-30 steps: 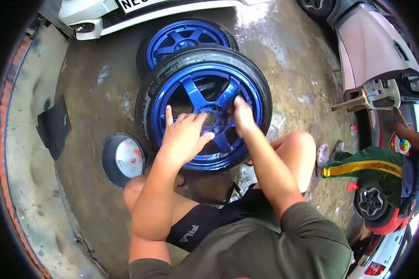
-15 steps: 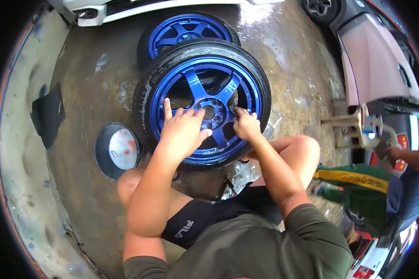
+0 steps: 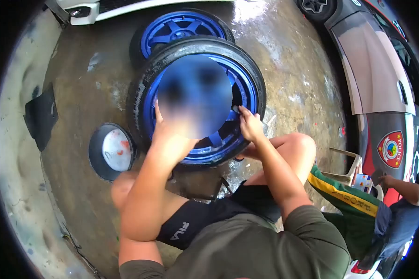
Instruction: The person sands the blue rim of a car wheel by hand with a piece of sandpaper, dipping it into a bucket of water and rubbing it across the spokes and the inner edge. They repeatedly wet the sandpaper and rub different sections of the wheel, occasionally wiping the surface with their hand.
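A blue six-spoke wheel (image 3: 250, 83) with a black tyre lies in front of me, partly on top of a second blue wheel (image 3: 159, 40). My left hand (image 3: 170, 142) rests at the left part of the spokes, one finger stretched out; a round blurred patch hides its other fingertips and the wheel's centre. My right hand (image 3: 251, 126) is at the right side of the rim with its fingers pinched together on something small that I cannot make out.
A dark bucket (image 3: 97, 156) with whitish, red-spotted contents stands left of the wheel. A black mat piece (image 3: 41, 118) lies by the left wall. On the right are a car with a police emblem (image 3: 390, 149), a beige stool (image 3: 347, 176) and another person (image 3: 402, 218).
The view has shifted, so the wheels and bucket appear slightly further left. More of the police car shows; the other person and stool appear lower. My right hand remains at the rim's right side.
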`<state>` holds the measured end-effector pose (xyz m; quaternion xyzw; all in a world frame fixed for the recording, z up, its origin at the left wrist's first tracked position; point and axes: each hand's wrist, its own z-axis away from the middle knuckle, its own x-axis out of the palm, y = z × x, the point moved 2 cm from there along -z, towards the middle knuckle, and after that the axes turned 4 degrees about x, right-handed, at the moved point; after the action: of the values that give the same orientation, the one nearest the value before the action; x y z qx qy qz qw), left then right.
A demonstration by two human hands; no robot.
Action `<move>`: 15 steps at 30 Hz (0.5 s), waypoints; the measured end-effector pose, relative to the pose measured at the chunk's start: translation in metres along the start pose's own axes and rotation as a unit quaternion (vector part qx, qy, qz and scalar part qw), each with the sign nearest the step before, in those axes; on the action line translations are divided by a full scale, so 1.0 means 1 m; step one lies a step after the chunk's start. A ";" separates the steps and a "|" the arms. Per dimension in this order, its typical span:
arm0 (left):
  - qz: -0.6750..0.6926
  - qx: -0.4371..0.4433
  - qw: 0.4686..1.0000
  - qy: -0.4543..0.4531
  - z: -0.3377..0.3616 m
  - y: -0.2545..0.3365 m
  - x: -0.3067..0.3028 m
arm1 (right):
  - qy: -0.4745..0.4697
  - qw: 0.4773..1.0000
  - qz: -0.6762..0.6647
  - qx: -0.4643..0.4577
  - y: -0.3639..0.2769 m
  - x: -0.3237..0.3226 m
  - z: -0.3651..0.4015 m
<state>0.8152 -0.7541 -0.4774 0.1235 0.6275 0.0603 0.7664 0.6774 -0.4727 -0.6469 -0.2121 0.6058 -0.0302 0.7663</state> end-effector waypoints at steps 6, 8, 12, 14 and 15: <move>0.014 -0.013 0.999 -0.032 0.004 0.002 -0.002 | 0.028 0.998 0.012 -0.059 0.020 0.004 0.003; 0.034 0.003 0.999 -0.034 0.005 0.007 -0.002 | 0.020 0.996 -0.036 -0.083 0.014 0.005 0.000; 0.033 0.016 0.999 -0.017 -0.006 0.010 0.005 | 0.030 0.993 -0.048 -0.099 0.009 0.000 0.013; 0.021 0.016 0.999 -0.027 -0.010 0.011 0.003 | 0.011 0.999 -0.022 -0.034 0.009 -0.004 0.012; 0.018 0.012 0.999 -0.043 -0.013 0.015 0.001 | 0.019 1.000 -0.011 -0.009 0.002 0.001 0.011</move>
<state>0.8035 -0.7384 -0.4768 0.1464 0.5919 0.0607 0.7902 0.6881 -0.4685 -0.6468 -0.2253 0.6180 -0.0367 0.7524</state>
